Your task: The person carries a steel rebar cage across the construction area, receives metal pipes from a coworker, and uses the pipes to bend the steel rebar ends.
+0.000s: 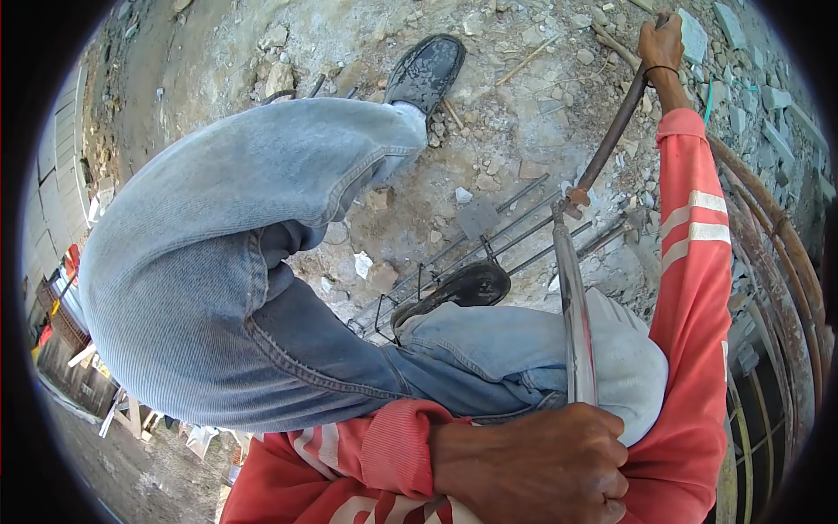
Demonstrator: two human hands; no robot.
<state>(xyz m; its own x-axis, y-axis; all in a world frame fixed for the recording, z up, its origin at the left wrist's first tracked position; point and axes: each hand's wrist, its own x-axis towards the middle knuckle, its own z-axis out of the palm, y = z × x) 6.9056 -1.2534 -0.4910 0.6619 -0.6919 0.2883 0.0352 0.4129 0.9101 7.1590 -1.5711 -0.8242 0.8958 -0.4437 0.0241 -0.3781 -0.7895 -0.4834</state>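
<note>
My right hand (661, 44), at the upper right, is closed around the far end of a dark metal bar (615, 131). This bar slants down to a rusty lumpy joint (573, 203), where it meets a lighter grey metal bar (572, 306). The grey bar runs over my bent knee (620, 358) down to my left hand (541, 463). My left hand is a fist at the bar's near end, with the fingers partly hidden beneath the knuckles. Thin steel rods (515, 231) with wire ties lie on the ground beside my dark shoe (463, 286).
Stony dirt with rubble (489, 175) surrounds my feet. Curved rusty pipes (777, 236) stand along the right side, and broken grey slabs (777, 100) lie at the upper right. At the left edge are boards (65, 148) and scattered scraps.
</note>
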